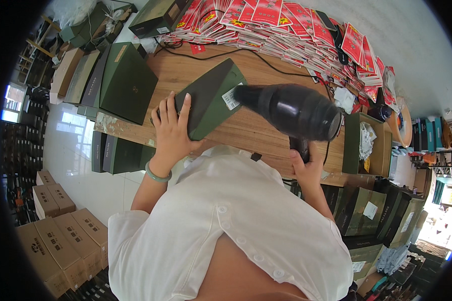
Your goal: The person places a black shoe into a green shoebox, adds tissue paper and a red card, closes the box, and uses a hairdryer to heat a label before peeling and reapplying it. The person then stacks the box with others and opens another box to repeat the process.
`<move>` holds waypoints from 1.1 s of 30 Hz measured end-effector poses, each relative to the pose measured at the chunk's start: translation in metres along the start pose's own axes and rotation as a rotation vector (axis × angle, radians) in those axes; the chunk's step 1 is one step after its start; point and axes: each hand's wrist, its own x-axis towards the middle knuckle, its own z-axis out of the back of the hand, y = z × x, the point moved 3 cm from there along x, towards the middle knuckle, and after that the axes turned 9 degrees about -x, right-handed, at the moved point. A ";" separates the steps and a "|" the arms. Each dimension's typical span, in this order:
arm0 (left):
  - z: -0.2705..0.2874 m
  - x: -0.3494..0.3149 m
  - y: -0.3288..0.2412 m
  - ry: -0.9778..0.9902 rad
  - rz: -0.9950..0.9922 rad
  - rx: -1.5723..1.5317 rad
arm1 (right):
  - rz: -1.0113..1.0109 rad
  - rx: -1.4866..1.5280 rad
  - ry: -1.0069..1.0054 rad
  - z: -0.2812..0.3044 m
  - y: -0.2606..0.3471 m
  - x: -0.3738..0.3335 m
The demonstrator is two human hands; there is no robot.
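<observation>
My right hand (pixel 309 168) is closed round the handle of a black hair dryer (pixel 299 110). The dryer's nozzle points left, right up at a white barcode label (pixel 231 97) on the end of a shoe box (pixel 206 100). That box is dark green and grey-brown and sits at a slant on the wooden table (pixel 226 135). My left hand (pixel 171 128) holds the box at its left end, fingers spread along it and thumb at the near side. Whether the nozzle touches the label, I cannot tell.
Red printed cards (pixel 266 25) lie heaped along the table's far side, with a black cable (pixel 281 70) before them. Stacked green boxes (pixel 125 80) stand at left. An open box (pixel 366 145) holding crumpled paper is at right. Brown cartons (pixel 65 246) sit on the floor.
</observation>
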 end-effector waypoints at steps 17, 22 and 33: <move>0.001 0.003 0.005 0.011 0.010 0.002 | -0.085 0.005 0.048 0.010 -0.015 -0.014; 0.001 0.003 0.006 0.013 0.011 0.011 | -0.027 0.004 -0.010 0.008 -0.012 -0.010; 0.001 0.005 0.009 0.003 -0.005 -0.005 | -0.023 0.041 0.025 0.008 -0.004 -0.006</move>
